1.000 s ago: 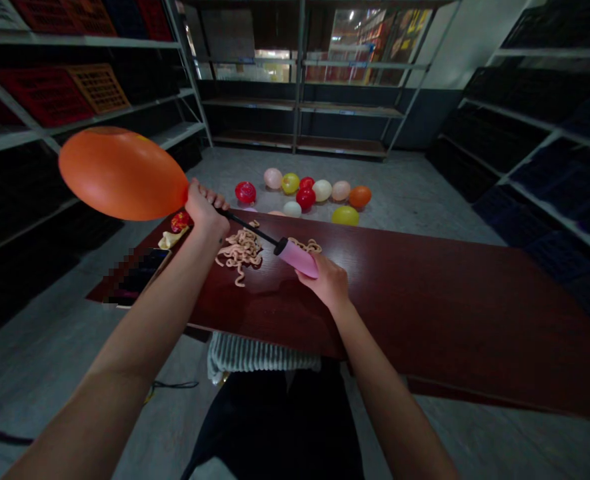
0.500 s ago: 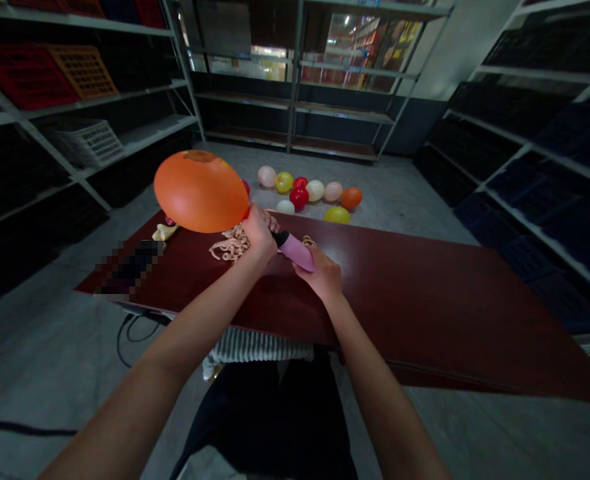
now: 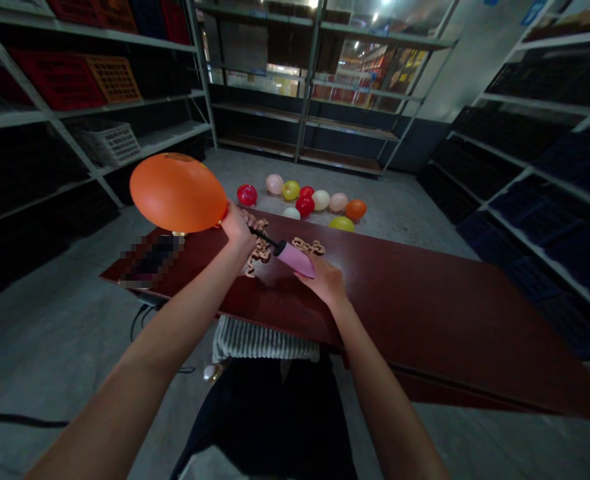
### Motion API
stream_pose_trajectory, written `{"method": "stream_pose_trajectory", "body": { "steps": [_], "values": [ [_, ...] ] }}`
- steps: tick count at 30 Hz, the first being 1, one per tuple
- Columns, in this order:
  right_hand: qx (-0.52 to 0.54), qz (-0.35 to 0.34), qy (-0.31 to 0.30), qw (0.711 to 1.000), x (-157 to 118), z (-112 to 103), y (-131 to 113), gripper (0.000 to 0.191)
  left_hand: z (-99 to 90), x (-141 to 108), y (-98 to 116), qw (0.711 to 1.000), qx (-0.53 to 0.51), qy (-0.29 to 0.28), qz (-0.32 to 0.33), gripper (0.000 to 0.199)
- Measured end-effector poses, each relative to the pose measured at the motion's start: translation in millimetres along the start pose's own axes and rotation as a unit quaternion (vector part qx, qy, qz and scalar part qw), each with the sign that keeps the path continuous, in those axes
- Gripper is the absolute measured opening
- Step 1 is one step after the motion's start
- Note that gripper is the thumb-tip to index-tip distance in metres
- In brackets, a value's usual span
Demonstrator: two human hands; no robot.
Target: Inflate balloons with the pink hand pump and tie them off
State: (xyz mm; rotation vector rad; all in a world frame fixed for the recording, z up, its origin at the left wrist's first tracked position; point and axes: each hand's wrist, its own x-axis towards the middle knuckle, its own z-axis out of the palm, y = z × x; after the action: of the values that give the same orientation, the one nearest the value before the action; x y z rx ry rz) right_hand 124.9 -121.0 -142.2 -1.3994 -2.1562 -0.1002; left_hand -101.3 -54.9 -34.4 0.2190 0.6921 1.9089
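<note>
While the left hand has its fingers closed around the neck of an inflated orange balloon and the front end of a pink-and-black hand pump, the balloon hangs in the air by the left end of the dark red worktop; the right hand has its fingers wrapped around the pump's pink body, above the worktop; a length of black rod shows between the two hands, so the step in hand looks like a pumping stroke with the pump partly drawn out; the next move seems to call for bringing the hands together along the rod's line, with the balloon's neck kept pinched so that no air slips out; curled tan strands lie towards the worktop's far edge, and a group of inflated balloons rests on the floor beyond it; no brand can be read on the pump or the orange balloon; a red balloon beyond the worktop bears pale marks too small to make out; a blue sign on the wall beyond the worktop is likewise illegible.
</note>
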Motion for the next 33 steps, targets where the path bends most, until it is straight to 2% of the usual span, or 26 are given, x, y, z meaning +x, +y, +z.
{"method": "stream_pose_trajectory", "body": {
  "steps": [3,6,8,10,16,19,22,25,28,30,33],
  "values": [
    [0.001,-0.014,-0.005,1.0,-1,2,-1,0.053,-1.9,9,30,0.999,0.017,0.037,0.03,0.045],
    [0.011,-0.026,-0.005,1.0,0,4,-1,0.053,-2.0,20,56,0.998,0.02,0.044,0.031,0.044],
    [0.022,-0.03,0.002,0.999,1,5,0,0.053,1.6,25,66,0.998,0.019,0.045,0.04,0.045],
    [0.03,-0.025,0.016,0.999,2,5,3,0.053,9.2,28,66,0.997,0.025,0.041,0.058,0.047],
    [0.024,0.048,0.065,0.996,4,1,10,0.046,43.4,25,33,0.992,0.054,-0.009,0.11,0.048],
    [0.033,0.073,0.069,0.994,4,1,9,0.048,57.5,21,11,0.992,0.069,-0.057,0.091,0.048],
    [0.045,0.086,0.072,0.993,5,2,8,0.052,64.9,10,-17,0.992,0.078,-0.074,0.065,0.047],
    [0.045,0.098,0.073,0.992,6,3,9,0.054,63.7,-7,-51,0.993,0.083,-0.07,0.044,0.048],
    [0.042,0.105,0.072,0.991,7,2,10,0.056,56.1,-19,-78,0.996,0.071,-0.041,0.031,0.05],
    [0.039,0.103,0.065,0.992,7,1,9,0.057,49.1,-22,-85,0.998,0.054,-0.022,0.03,0.05],
    [0.03,0.088,0.044,0.995,7,0,6,0.058,36.8,-18,-80,1.0,0.021,-0.014,0.015,0.049]
  ]
}}
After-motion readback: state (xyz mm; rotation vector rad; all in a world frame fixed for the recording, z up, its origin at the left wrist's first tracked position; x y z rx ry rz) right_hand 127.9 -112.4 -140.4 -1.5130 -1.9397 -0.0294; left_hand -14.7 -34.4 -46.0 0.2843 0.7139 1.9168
